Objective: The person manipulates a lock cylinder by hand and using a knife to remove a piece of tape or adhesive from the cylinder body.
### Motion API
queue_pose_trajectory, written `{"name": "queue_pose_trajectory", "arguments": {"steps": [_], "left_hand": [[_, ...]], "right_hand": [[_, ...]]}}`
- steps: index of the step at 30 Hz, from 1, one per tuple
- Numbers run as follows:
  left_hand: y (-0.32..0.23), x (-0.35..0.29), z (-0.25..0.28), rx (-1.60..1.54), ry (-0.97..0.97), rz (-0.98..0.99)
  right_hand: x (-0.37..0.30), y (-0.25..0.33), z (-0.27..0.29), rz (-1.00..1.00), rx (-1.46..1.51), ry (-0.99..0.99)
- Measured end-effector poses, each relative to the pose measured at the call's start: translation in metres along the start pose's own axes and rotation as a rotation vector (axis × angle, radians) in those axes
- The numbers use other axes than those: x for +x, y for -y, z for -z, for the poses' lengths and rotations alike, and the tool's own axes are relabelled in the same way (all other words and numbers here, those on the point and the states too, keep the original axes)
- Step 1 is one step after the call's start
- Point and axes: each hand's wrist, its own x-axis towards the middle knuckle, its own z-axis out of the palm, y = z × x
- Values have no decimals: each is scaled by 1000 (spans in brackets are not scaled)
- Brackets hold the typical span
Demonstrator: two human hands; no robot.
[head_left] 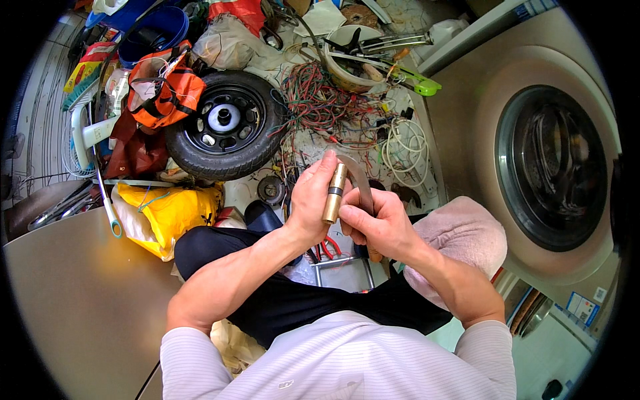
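My left hand (308,200) is closed around a brass-coloured cylinder (331,205) with a dark band near its middle; it looks like a small torch, though I cannot be sure. It stands nearly upright in the view, tilted a little to the right. A flat, curved brownish strip (360,181) arches over beside it, its lower part pinched in my right hand (383,223). The strip's far end goes behind the cylinder, and whether the two are joined is hidden. Below my hands, red-handled pliers (328,248) lie beside a metal frame (343,262) between my knees.
A black-rimmed wheel (263,148) lies ahead on the left, with an orange bag (163,90) against it. Tangled wires (320,100) and a coiled white cable (407,150) spread over the floor. A washing machine (467,120) stands right; a yellow bag (170,217) lies left.
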Motion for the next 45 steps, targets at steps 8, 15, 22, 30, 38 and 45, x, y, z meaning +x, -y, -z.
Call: {"name": "queue_pose_trajectory", "arguments": {"steps": [8, 15, 22, 30, 38, 45], "left_hand": [[-8, -5, -4, 89, 3, -57], [-10, -8, -8, 176, -59, -182], [-12, -10, -3, 219, -12, -237], [-5, -4, -4, 69, -9, -186], [-7, -3, -3, 120, -52, -250], [-18, -9, -10, 244, -38, -402]], "right_hand": [[0, -4, 1, 23, -23, 13], [-2, -2, 0, 36, -19, 14], [-3, 0, -3, 20, -27, -8], [-1, 4, -6, 32, 8, -41], [-1, 13, -6, 13, 4, -28], [-3, 8, -6, 40, 45, -33]]}}
